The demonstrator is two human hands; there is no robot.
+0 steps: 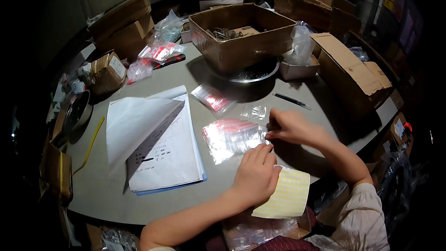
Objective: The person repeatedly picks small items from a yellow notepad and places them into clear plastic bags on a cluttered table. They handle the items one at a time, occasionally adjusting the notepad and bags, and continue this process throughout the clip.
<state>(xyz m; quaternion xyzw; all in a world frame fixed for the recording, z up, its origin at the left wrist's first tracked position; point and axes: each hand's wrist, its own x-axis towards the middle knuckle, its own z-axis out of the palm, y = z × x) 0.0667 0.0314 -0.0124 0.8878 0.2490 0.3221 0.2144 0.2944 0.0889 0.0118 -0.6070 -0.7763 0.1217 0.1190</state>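
Bags first: my right hand (290, 128) pinches the edge of the stack of clear red-striped zip bags (232, 138) mid-tabletop (107, 195), fingers closed on it. My left hand (255, 176) lies flat, fingers loose, on the pale yellow label sheet (288, 195) just below. Labelling looks early, I judge; most stickers remain. Open cardboard box (241, 32) sits behind, white papers (158, 148) left.

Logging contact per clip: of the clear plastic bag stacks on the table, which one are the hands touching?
The pile of red-striped clear bags at table centre, under both hands' fingertips. The small clear bag and the stack behind lie untouched.
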